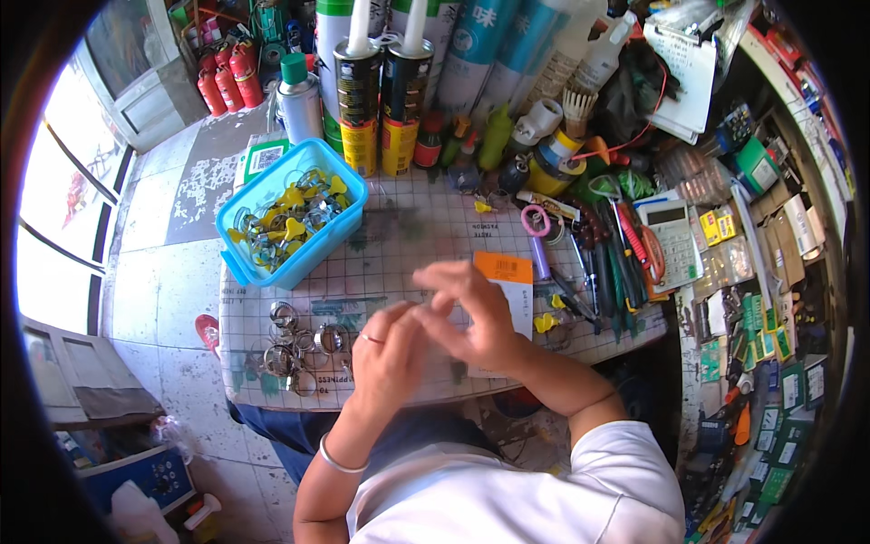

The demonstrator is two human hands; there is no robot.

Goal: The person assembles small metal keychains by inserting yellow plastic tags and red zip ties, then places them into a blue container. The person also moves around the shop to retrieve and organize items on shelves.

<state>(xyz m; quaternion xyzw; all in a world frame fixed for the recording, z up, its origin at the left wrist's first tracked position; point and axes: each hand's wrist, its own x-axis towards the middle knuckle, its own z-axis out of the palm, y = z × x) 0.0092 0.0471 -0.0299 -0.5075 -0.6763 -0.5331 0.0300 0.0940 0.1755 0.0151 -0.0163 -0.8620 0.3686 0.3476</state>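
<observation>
My left hand point(391, 352) and my right hand point(478, 317) meet above the front of the gridded mat, both slightly smeared by motion. The left one is closed, its fingers curled toward the right; what they hold, if anything, is hidden. My right fingers point left, spread apart from the thumb, and nothing shows between them. Left of my hands lies a loose heap of metal hose clamps point(292, 349). Behind it a light blue plastic basket point(304, 265) holds several hose clamps with yellow butterfly-shaped handles point(294, 228). An orange-and-white card point(504, 268) lies partly behind my right hand.
Sealant cartridges point(360, 109), a spray can point(299, 100) and bottles line the table's back. Pink-handled scissors point(538, 240), pliers and a calculator point(669, 238) crowd the right side. Yellow-handled pieces point(546, 323) lie beside my right forearm. A cluttered shelf point(761, 363) stands farther right.
</observation>
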